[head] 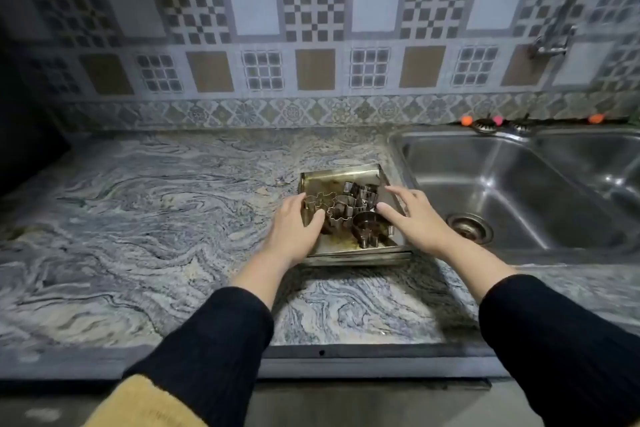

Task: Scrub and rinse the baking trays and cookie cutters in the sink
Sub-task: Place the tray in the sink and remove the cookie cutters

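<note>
Two stacked baking trays point(360, 258), several cookie cutters point(349, 210), two hands alongside.

This is a home kitchen: a marbled stone countertop point(138, 204) fills the left and centre, a steel double sink point(512, 191) with a curved tap point(568, 10) sits at right, and patterned tiles point(311, 28) line the wall above.

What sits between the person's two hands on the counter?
In the head view, a pile of metal cookie cutters lies in the stained baking tray, between the left hand at its left edge and the right hand over its right edge.
</note>
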